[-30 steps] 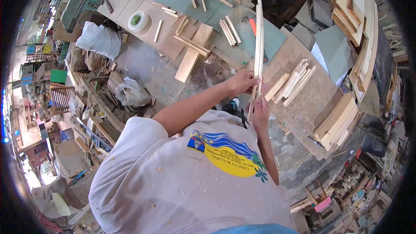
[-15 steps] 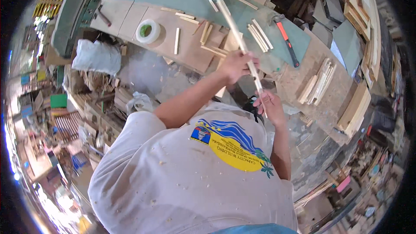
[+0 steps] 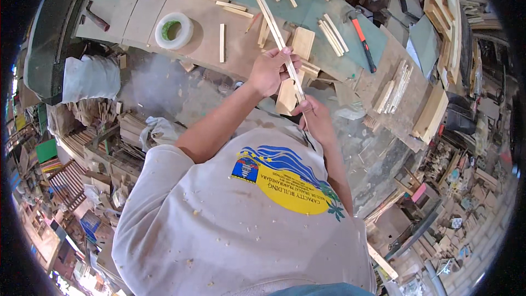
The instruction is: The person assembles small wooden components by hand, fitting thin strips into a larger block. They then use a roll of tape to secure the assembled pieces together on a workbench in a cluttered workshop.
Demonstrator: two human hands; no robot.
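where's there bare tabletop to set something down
Bare tabletop lies between the dark-handled tool and the white roll, and between that roll and the lone short strip. It's crowded near the left hand, holding long strips in front of a pale board, and from there past cut pieces to the hammer.

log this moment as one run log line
left hand: holding thin wooden strips | right hand: holding them nearer their lower end | hammer: lying on worktable, right side
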